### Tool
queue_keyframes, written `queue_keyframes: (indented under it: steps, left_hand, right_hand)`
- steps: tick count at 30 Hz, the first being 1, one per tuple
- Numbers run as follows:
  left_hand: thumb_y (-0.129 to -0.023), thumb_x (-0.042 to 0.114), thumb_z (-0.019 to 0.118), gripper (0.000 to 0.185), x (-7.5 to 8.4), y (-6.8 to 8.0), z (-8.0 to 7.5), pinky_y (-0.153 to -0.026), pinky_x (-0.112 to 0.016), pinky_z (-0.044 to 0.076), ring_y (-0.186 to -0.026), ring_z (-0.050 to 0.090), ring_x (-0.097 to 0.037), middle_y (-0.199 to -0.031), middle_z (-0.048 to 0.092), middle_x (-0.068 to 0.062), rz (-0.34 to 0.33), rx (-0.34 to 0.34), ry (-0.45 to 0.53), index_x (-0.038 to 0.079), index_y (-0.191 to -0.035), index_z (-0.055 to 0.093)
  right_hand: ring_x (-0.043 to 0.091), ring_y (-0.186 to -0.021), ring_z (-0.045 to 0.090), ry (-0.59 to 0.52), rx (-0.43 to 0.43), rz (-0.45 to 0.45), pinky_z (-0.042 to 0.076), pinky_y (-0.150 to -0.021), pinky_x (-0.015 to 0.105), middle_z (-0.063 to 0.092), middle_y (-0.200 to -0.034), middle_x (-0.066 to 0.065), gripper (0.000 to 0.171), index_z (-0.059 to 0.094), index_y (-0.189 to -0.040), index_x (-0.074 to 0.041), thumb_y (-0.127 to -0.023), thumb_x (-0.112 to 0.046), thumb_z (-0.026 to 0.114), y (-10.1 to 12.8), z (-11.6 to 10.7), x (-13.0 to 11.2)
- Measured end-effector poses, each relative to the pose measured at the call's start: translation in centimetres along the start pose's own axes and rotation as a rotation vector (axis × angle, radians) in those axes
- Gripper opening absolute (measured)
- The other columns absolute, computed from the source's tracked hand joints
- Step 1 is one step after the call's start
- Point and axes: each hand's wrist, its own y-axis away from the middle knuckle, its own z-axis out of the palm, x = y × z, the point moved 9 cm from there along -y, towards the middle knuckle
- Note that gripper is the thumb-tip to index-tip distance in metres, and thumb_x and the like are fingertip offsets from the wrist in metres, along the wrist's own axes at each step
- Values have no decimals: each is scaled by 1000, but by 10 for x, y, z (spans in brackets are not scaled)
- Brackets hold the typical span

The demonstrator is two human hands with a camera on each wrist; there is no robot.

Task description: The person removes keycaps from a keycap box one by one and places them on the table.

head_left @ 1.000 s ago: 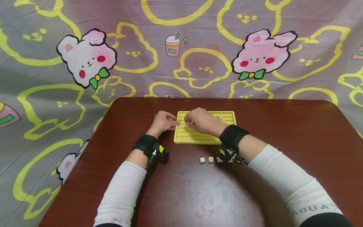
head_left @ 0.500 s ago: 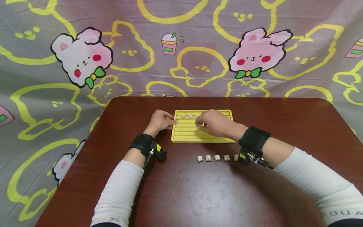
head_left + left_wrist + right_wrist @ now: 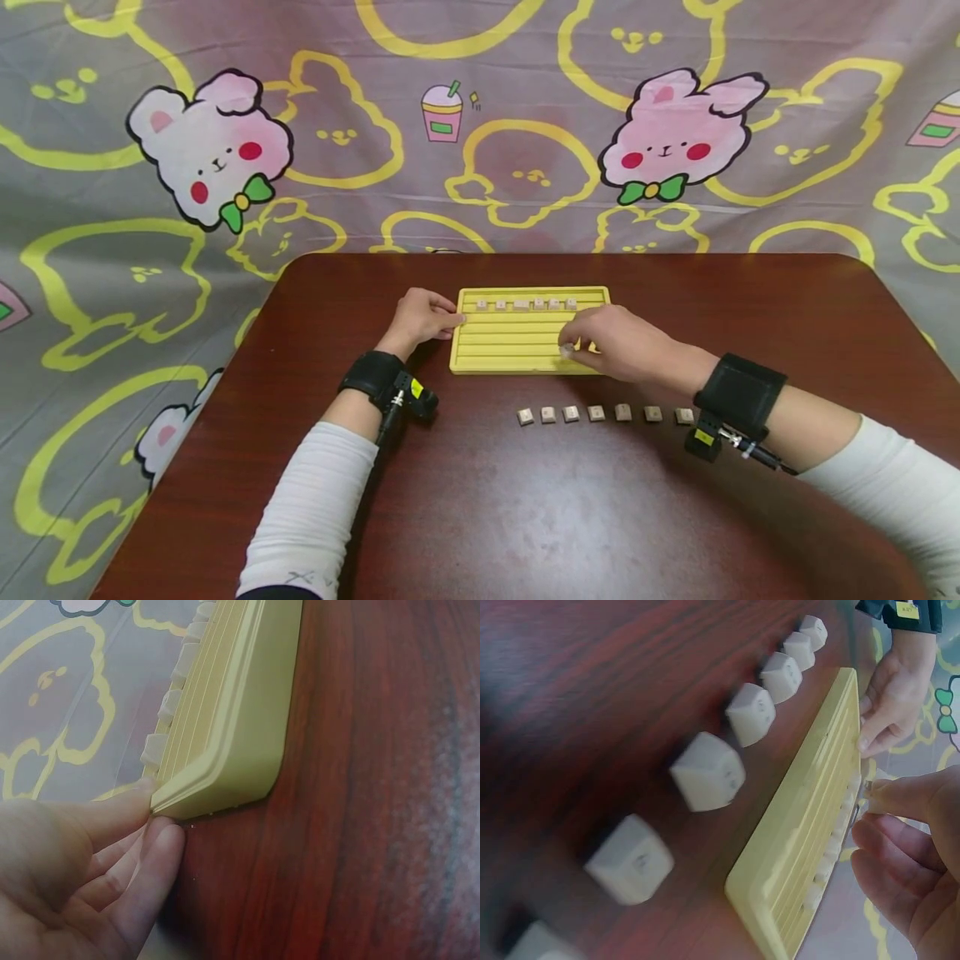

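A yellow ridged tray (image 3: 510, 339) lies toward the far side of the table. My left hand (image 3: 422, 317) pinches its left edge, thumb on the rim and fingers against the side, as the left wrist view also shows at the tray's corner (image 3: 225, 776). Over the tray's right part, my right hand (image 3: 626, 342) pinches one small whitish keycap (image 3: 566, 351) between thumb and fingertips. Several pale keycaps (image 3: 521, 306) sit in a row along the tray's top groove. Its lower grooves are partly hidden behind the right hand.
Several loose keycaps (image 3: 572, 413) stand in a line on the dark red-brown table (image 3: 480, 500), nearer than the tray. Behind the table hangs a grey cloth (image 3: 360, 192) with cartoon rabbits. Both wrists wear black straps (image 3: 372, 377) with small cameras.
My right hand has moved rightward across the tray, still pinching a keycap, uncovering the keycaps in the top groove and more of the loose line. The left hand keeps its grip on the tray's edge.
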Motion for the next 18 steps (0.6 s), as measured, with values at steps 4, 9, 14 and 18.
queue_keyframes:
  steps: [4, 9, 14, 18]
  left_hand:
    - [-86, 15, 77, 34, 0, 1, -1, -64, -27, 63, -63, 68, -10, -101, 73, -23, -3, 0, -2, -5, -112, 69]
    - [-87, 15, 77, 33, 1, 1, -1, -65, -27, 63, -65, 69, -10, -101, 73, -23, -3, -2, -1, -5, -112, 69]
    - [-87, 15, 77, 33, 1, 0, 0, -65, -27, 63, -64, 68, -10, -101, 73, -23, -10, -1, -6, -5, -112, 69]
    - [-87, 15, 77, 33, 0, 0, 1, -64, -27, 63, -62, 68, -10, -101, 73, -23, -17, -2, -4, -5, -112, 69]
  right_hand:
    - [10, -84, 64, -10, -3, 33, 57, -74, 28, 72, -92, -5, 12, 75, -99, -14, -88, -13, 76, 11, -2, 5]
    - [10, -86, 63, 3, -4, 73, 57, -76, 29, 72, -94, -4, 17, 75, -100, -14, -84, -10, 79, 21, -6, 7]
    - [11, -88, 64, 17, 1, 87, 58, -77, 31, 72, -97, -2, 20, 75, -102, -12, -83, -8, 80, 30, -9, 6]
    - [11, -86, 63, 25, 15, 92, 57, -74, 29, 71, -97, -2, 20, 75, -102, -12, -83, -8, 79, 37, -15, 5]
